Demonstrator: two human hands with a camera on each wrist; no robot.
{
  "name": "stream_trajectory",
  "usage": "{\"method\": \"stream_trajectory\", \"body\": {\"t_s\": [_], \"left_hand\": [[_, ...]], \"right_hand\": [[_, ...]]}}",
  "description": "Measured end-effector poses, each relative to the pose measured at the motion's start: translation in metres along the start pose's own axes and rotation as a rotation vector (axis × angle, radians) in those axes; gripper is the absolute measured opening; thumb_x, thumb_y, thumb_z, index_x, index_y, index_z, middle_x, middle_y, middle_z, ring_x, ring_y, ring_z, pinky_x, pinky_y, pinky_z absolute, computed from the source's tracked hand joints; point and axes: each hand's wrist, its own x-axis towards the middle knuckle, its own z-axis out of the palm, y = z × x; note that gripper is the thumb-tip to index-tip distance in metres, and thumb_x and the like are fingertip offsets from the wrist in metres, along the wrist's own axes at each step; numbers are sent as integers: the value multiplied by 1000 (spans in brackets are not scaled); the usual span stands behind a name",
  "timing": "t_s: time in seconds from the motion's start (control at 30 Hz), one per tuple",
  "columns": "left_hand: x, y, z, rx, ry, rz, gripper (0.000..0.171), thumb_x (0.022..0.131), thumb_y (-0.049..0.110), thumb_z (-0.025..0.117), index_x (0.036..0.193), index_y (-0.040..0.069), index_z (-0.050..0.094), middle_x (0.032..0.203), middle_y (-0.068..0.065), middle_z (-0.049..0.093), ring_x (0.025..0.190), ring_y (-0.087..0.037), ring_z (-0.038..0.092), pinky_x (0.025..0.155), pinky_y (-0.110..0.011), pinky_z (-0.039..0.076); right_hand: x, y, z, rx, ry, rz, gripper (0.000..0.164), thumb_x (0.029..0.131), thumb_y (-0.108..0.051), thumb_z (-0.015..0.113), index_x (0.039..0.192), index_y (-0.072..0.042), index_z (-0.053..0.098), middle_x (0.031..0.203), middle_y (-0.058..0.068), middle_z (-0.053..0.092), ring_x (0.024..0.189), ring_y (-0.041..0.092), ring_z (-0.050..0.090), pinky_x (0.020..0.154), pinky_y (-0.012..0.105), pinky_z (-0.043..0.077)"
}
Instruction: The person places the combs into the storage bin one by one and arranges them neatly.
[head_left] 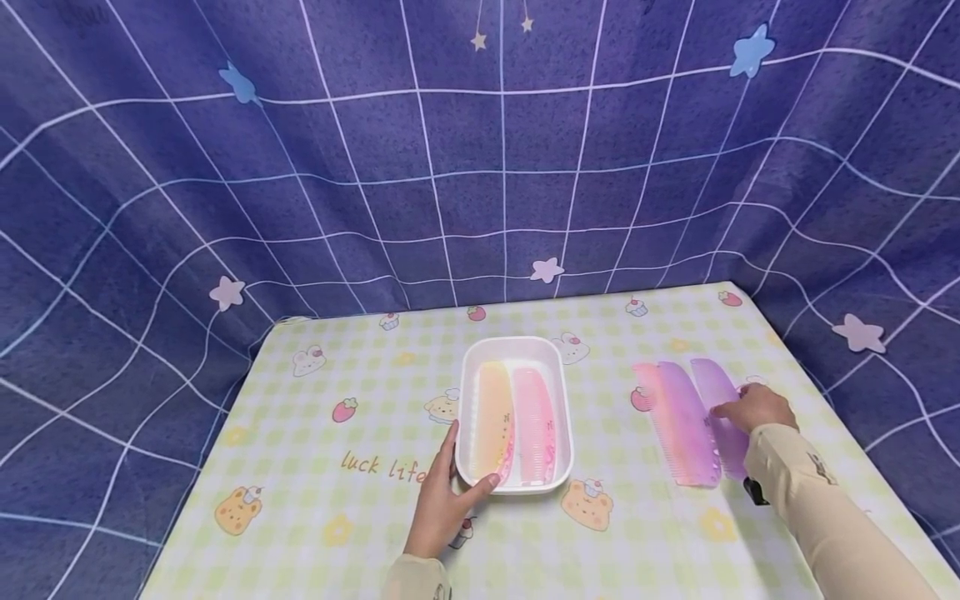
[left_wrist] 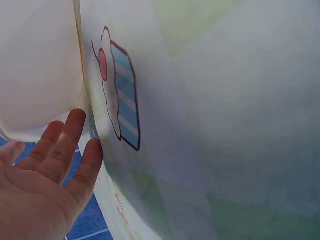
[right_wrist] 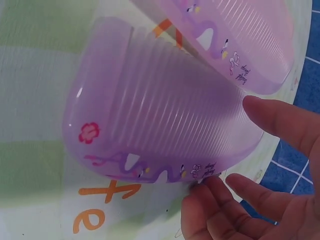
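Left hand, fingers spread wide, touches the white tray at seven o'clock; right hand's fingers straddle the rightmost purple comb, wide, at three o'clock.

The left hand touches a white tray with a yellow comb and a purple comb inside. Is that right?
Not quite: one colour is off. The head view shows that the comb beside the yellow comb is a pink comb, not a purple one. The left hand does touch the white tray.
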Motion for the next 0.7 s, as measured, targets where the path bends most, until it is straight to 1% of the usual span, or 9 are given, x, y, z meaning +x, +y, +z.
{"method": "stream_trajectory", "body": {"t_s": [0.23, 0.37, 0.57, 0.7], "left_hand": [[0, 1, 1, -3, 0, -16, 104, 84, 42, 83, 164, 21, 21, 163, -18, 29, 141, -44, 41, 116, -57, 33], [1, 0, 1, 1, 0, -1, 104, 84, 41, 83, 164, 20, 21, 162, -20, 30, 140, -45, 42, 116, -58, 32], [0, 0, 0, 7, -3, 18, 103, 85, 41, 83, 164, 19, 21, 161, -22, 31, 139, -45, 43, 116, -59, 32], [0, 0, 0, -3, -8, 7, 102, 85, 41, 83, 164, 20, 21, 162, -21, 31, 140, -44, 43, 116, -58, 32]], "right_hand": [[-2, -3, -1, 16, 11, 8, 71, 80, -27, 75, 124, 22, 49, 124, 44, 53, 106, 57, 56, 86, 60, 51], [-1, -3, -2, 24, 18, 19, 69, 78, -27, 76, 122, 20, 51, 120, 41, 56, 104, 54, 57, 84, 58, 52], [0, -3, -2, 38, 13, 36, 72, 77, -27, 77, 125, 20, 50, 125, 41, 54, 109, 56, 55, 88, 58, 51], [2, -3, -2, 54, 4, 43, 73, 77, -27, 78, 125, 20, 48, 125, 41, 53, 110, 55, 53, 91, 58, 51]]}}
